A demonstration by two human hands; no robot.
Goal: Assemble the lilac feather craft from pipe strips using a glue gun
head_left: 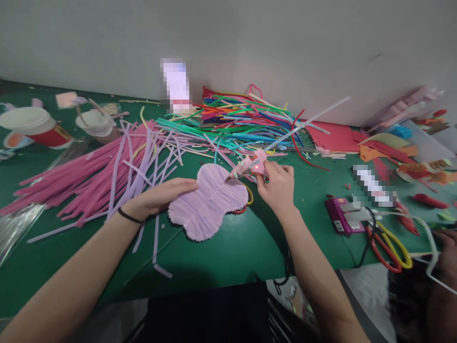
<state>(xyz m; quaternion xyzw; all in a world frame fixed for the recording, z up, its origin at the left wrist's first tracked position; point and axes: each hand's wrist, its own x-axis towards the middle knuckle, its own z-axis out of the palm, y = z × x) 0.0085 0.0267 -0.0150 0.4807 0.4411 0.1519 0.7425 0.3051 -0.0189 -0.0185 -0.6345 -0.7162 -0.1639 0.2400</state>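
Lilac piece [209, 202] held above green table [228, 259], pinched at 10-to-11-o'clock edge by left hand [171, 193]; wire [160, 249] extended toward 7-to-8 o'clock. Glue gun [251, 165] clasped in right hand [279, 186], long axis lined 2-to-8 o'clock, nozzle [230, 177] aimed toward 8; contact unclear.

Pipe cleaners [78, 162] and red sheets [333, 138] strewn across a green worktable [232, 267], a pink glue gun [255, 165] above it, mark this room around us a craft workshop.
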